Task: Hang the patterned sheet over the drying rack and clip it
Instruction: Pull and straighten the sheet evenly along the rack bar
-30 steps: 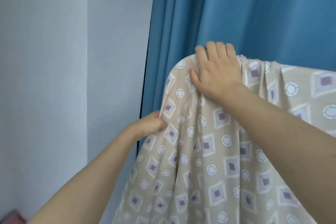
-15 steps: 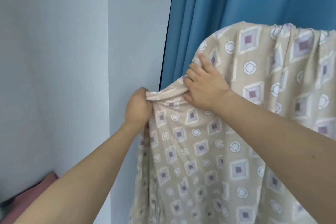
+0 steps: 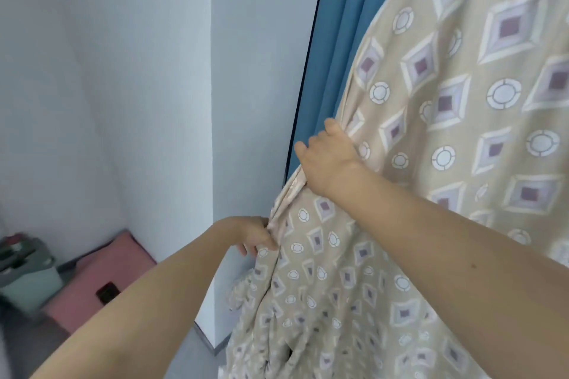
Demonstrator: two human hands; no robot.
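The beige patterned sheet [image 3: 446, 138], printed with purple squares and white circles, hangs draped over a rack that the cloth hides completely. My right hand [image 3: 326, 157] grips the sheet's left edge at mid height, fingers curled round the fabric. Lower down, my left hand [image 3: 255, 235] pinches the same bunched edge. No clip is in view.
A blue curtain [image 3: 332, 40] hangs behind the sheet. A white wall corner [image 3: 212, 101] stands just left of it. On the floor at lower left lie a pink mat [image 3: 101, 274] and a green bin [image 3: 27, 277].
Both hands have slid down the sheet's left edge, the right from the top of the rack to mid height. The view has tilted downward, showing the floor.
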